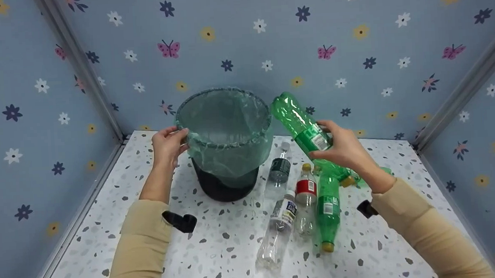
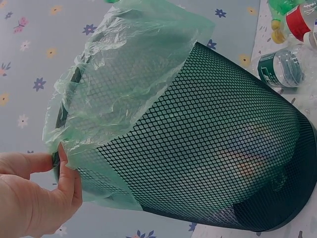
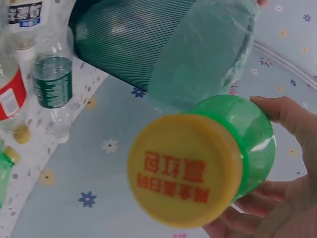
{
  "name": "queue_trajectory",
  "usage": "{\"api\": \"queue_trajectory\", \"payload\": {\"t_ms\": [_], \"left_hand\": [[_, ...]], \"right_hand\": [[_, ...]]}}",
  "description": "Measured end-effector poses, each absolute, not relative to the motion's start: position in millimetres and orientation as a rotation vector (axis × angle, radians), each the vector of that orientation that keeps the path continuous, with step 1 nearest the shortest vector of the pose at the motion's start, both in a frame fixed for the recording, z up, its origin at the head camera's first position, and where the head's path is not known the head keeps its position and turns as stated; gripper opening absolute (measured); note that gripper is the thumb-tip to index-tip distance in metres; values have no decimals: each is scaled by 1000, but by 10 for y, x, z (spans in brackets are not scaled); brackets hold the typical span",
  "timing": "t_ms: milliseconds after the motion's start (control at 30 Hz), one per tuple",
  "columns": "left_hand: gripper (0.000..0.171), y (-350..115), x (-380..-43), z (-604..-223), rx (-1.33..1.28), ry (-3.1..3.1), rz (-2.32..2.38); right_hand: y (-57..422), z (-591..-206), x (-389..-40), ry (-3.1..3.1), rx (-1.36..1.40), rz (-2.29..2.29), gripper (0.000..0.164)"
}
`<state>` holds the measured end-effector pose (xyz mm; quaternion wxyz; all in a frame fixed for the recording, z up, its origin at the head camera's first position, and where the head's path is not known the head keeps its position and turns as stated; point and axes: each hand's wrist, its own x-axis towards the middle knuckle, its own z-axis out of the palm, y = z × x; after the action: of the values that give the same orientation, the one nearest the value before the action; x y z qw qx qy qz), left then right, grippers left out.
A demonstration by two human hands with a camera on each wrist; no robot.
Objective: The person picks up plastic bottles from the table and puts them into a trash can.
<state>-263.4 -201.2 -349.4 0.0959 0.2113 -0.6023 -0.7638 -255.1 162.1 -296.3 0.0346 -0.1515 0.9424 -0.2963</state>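
Observation:
A black mesh bin [image 2: 213,124] with a pale green plastic liner [image 1: 227,161] folded over its rim stands upright near the back wall. My left hand [image 1: 167,145] pinches the lined rim at its left side, thumb and fingers on either side of the edge. My right hand [image 1: 343,146] grips an empty green plastic bottle [image 1: 293,115] round its label, to the right of the bin. That bottle is raised and tilted, its base up by the bin's rim. Its yellow cap [image 3: 185,171] faces the right wrist camera.
Right of the bin lie several bottles: a clear one with a dark green label [image 1: 279,167], a red-labelled one [image 1: 306,187], a white-labelled one [image 1: 284,211] and another green one [image 1: 329,198]. Flowered walls [image 1: 242,37] enclose the speckled table [image 1: 219,250] behind and on both sides.

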Motion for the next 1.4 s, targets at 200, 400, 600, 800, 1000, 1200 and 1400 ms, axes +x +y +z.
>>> {"api": "queue_trajectory", "payload": {"t_ms": [200,400,600,800,1000,1200,1400], "left_hand": [[43,-2013,-2639,-3496,623,-1771,-2273],[44,-2018,-2635,-3489,626,-1782,-2271],[45,-2028,-2620,-3475,626,-1785,-2272],[44,-2030,-2613,-3477,628,-1767,-2281],[44,-2022,-2617,-3479,637,-1784,-2276],[44,-2011,-2615,-3471,631,-1785,-2280],[45,-2012,-2623,-3482,641,-1793,-2269]], "right_hand": [[1389,-2782,-2651,2903,-507,-839,82],[1142,-2632,-2724,2916,-526,-802,81],[865,-2499,-2796,2947,-578,-774,81],[559,-2433,-2840,2990,-620,-671,80],[284,-2408,-2904,3004,-690,-575,79],[71,-2416,-2951,3037,-744,-461,78],[-56,-2492,-3004,3038,-745,-301,78]]}}
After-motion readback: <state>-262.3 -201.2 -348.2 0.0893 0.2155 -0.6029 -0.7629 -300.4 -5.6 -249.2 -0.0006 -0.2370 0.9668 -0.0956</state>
